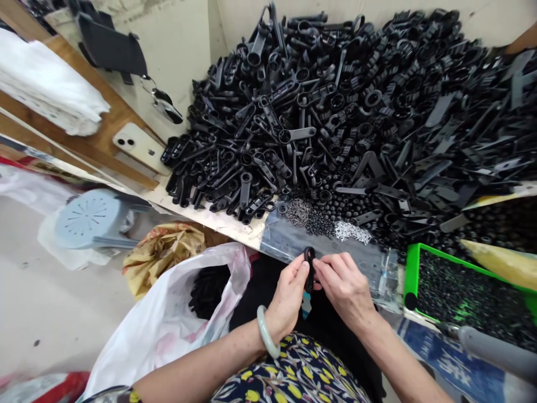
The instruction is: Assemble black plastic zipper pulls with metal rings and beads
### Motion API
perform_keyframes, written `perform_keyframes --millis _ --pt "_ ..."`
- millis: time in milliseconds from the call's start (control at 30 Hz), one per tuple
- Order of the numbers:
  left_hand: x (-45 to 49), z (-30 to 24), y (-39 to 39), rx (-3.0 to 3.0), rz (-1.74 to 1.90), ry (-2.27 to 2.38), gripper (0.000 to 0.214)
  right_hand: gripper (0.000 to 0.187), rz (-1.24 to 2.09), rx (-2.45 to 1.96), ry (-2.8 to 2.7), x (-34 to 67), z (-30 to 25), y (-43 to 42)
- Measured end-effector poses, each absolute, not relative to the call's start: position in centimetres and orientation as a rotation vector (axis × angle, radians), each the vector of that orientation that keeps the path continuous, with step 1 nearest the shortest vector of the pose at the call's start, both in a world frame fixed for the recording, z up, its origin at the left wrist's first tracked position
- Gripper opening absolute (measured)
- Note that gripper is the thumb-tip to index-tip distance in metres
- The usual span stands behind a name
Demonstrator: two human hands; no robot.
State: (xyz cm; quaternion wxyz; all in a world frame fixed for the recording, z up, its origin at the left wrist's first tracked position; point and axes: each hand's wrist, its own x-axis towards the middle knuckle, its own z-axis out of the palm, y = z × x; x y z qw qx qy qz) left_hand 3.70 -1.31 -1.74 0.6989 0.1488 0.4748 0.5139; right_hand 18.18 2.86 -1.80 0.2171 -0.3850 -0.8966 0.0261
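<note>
Both hands are working right at the front edge of the counter (218,221). The left hand (289,296) has its grip closed on a small black plastic part (309,267), thumb and fingers pinching it so it stands roughly upright. The right hand (344,288) is pinched onto the same part from the other side, fingertips touching it. So the part sits between the two hands, just in front of a clear plastic sheet (285,242) on the counter edge. There's a pale green bangle (267,333) on the left wrist.

Behind the hands, a huge pile of black parts (356,112) covers most of the counter, with a little heap of silver pins (352,230) and some tiny black rings (316,222) near the front. Off to the right is a green tray (411,274) full of small black bits. Down on the left, a white plastic bag (168,324) sits open with more black pieces inside. A phone (138,146) lies on the wooden shelf (104,123) at the left.
</note>
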Motion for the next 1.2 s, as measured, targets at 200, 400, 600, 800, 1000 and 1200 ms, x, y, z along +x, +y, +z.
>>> perform_keyframes --millis 200,400,600,800,1000,1200 --pt "3.7 -2.3 -1.5 0.359 1.176 1.061 0.038 0.016 -0.229 -1.075 -2.657 16.9 -0.5 3.0" --pt "3.5 -2.4 -1.5 0.314 1.192 0.988 0.042 0.021 -0.462 -1.211 -2.633 14.8 0.5 1.8" --pt "3.1 -2.0 -1.1 0.228 1.205 0.976 0.041 0.040 -0.281 -1.375 -2.567 14.3 -1.2 -1.4" --pt "2.5 -2.5 -1.1 0.164 1.152 0.967 0.041 0.060 -0.070 -1.421 -2.490 13.2 -3.1 -2.9" --pt "1.6 -1.6 -0.3 0.086 1.058 1.018 0.033 0.040 0.522 -1.306 -2.426 17.8 0.5 0.9" --pt "2.1 0.2 0.6 0.307 0.970 1.016 0.031 0.036 -0.061 -1.678 -2.183 23.5 1.8 7.8"
